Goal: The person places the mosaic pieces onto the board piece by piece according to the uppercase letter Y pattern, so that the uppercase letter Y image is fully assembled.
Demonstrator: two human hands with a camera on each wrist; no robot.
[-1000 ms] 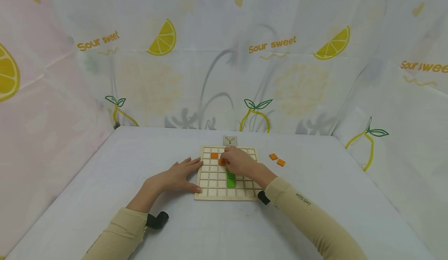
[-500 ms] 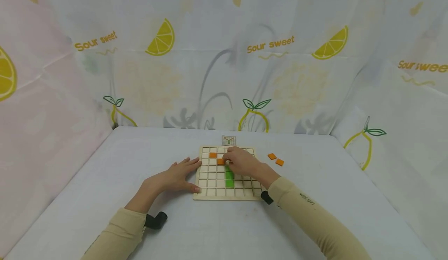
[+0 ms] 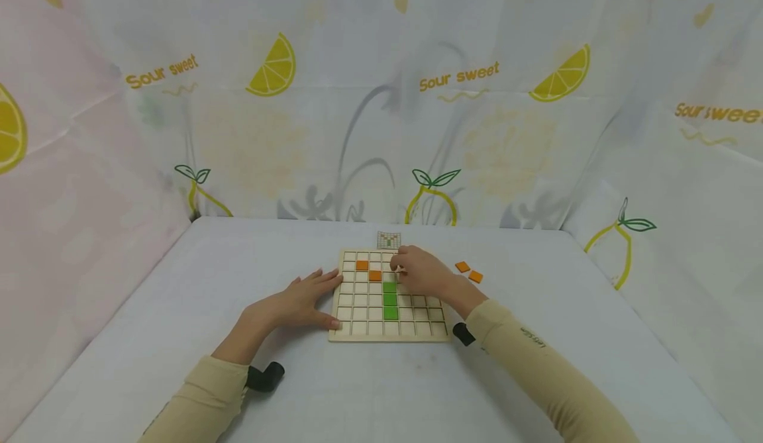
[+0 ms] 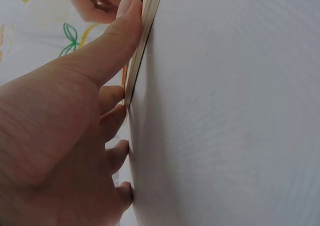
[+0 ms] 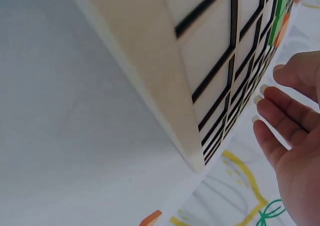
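Observation:
A wooden grid board lies flat on the white table. Two orange square tiles sit in its cells on a diagonal at the upper left, and a column of green square tiles runs below. My left hand rests at the board's left side, fingers spread; in the left wrist view its thumb lies along the wooden edge. Over the upper right cells is my right hand. The right wrist view shows its fingers loosely bent, thumb apart, with nothing between them.
Two loose orange tiles lie on the table right of the board. A small printed grid card sits just beyond the board's far edge. A patterned curtain closes off the back and sides.
My right hand has drawn off the second orange tile and shifted right, uncovering that tile and the top green tile. My left hand stays where it was on the board.

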